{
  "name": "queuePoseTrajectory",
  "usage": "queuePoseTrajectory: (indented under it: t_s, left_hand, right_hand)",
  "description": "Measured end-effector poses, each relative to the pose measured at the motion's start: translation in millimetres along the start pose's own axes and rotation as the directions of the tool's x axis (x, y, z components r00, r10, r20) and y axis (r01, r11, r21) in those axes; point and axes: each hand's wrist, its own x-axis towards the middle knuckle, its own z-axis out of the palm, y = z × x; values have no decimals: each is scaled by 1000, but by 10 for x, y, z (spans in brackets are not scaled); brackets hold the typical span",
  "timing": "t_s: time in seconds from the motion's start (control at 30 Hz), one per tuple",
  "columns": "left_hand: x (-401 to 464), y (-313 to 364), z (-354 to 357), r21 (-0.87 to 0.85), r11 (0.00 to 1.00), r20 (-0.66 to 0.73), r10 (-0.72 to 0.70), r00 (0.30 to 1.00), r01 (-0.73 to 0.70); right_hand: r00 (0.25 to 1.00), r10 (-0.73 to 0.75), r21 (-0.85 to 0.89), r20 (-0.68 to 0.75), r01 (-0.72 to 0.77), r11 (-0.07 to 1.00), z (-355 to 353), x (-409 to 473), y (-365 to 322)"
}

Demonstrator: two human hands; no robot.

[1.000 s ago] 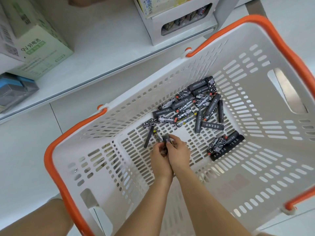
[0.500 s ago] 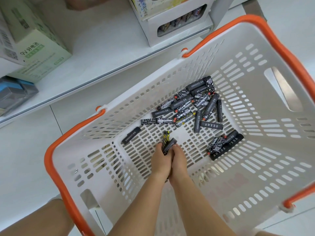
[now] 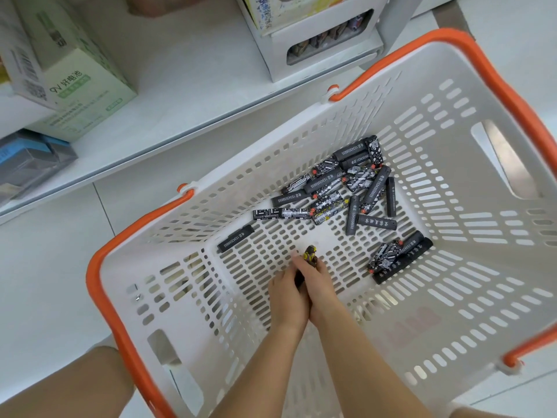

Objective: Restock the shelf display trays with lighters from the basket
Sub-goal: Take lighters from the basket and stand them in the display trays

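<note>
Reaching down into basket [image 3: 452,297], both hands pressed side by side near the middle of its slotted floor. Left hand [image 3: 287,292] and right hand [image 3: 321,289] curled together around a small bunch of lighters [image 3: 310,255], yellow-and-black tip poking up between the fingertips; how many held, cannot tell. Scattered over the far half of the basket floor, loose lighters [image 3: 340,188], black with white print, heaped in a rough cluster toward the far wall. Lying apart at the left edge of the floor, one lone lighter [image 3: 235,238]. Grouped at the right, near the side wall, a few more [image 3: 398,256]. Running round the rim, orange handles [image 3: 488,73]. Beyond the basket, white shelf [image 3: 187,95] carrying a green-and-white box [image 3: 81,86] at left and a white display tray [image 3: 319,40] at the top, dark items showing through its front slot. Under the shelf edge at far left, blue and grey packs [image 3: 30,158]. Bottom left corner, a bare knee [image 3: 60,387] just beside the basket.
</note>
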Motion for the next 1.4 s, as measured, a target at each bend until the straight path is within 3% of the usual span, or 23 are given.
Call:
queuePoseTrajectory:
  t_s: [0.13,0.27,0.4,0.5,0.67,0.73,0.9,1.07,1.23,1.4]
  left_hand:
    - [-159,35,-74,-77,997,129,-5,992,15]
    - [-214,-1,-81,-113,993,186,-6,982,28]
    - [-219,-149,-73,-30,999,133,-39,990,43]
    - [-317,-234,-34,-94,987,109,-121,987,131]
    - [-429,-351,81,-296,888,94,-339,936,352]
    - [-419,-361,131,-253,898,112,-342,933,359]
    - [-317,-346,292,116,959,110,-270,957,257]
    - [-239,-325,372,447,893,147,-129,981,50]
    - [-178,-263,333,464,881,245,-30,969,-91]
    - [-152,-306,306,445,892,317,-77,945,-76]
  right_hand:
    - [979,44,-107,-198,-66,992,-24,66,-29]
    - [960,158,60,-233,-148,987,-104,55,84]
    - [942,211,175,-261,-169,970,-160,64,152]
    - [934,233,297,-271,-149,943,-145,47,208]
    - [905,205,356,-373,-64,932,-87,-20,217]
    - [918,196,469,-345,-12,883,-75,-22,191]
    - [926,183,632,-331,74,771,-142,-28,86]
    - [938,156,721,-308,124,682,-210,-83,-90]
    - [963,82,776,-258,156,611,-284,-84,-234]
    - [974,8,791,-228,180,584,-319,-32,-340]
